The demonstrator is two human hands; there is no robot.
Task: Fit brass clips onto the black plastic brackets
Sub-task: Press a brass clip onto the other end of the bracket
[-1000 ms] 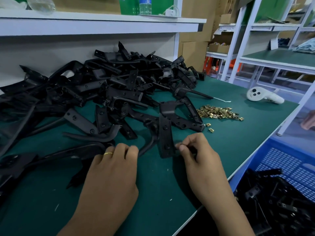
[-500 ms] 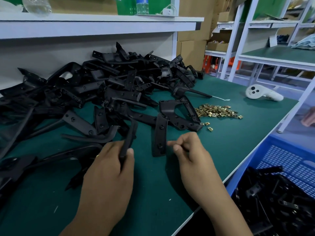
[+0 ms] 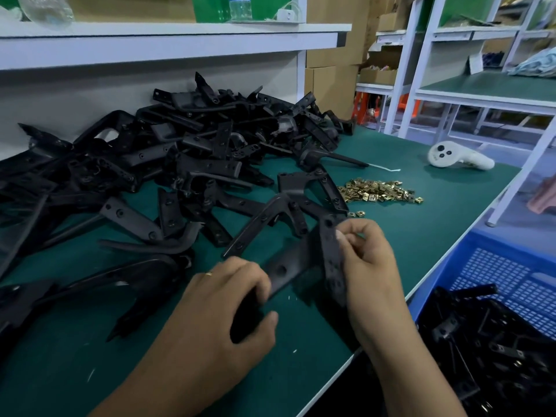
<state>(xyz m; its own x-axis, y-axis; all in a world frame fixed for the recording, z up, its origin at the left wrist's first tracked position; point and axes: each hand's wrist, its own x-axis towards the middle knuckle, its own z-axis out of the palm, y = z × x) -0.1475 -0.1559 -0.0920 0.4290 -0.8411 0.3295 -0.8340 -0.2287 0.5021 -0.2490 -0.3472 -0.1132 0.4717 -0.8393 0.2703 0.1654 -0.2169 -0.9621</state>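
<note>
Black bracket point(image 3: 288, 270) | tilted, far end rightward | both hands gripping

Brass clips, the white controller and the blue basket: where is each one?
brass clips point(image 3: 379, 191): head view, middle of the loose heap.
white controller point(image 3: 442, 154): head view, its round buttoned head.
blue basket point(image 3: 493, 276): head view, its perforated inner wall.

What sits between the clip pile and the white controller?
Head view: only bare green mat between the clip pile and the controller.

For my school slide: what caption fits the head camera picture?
Both hands hold a black bracket beside brass clips.
</note>
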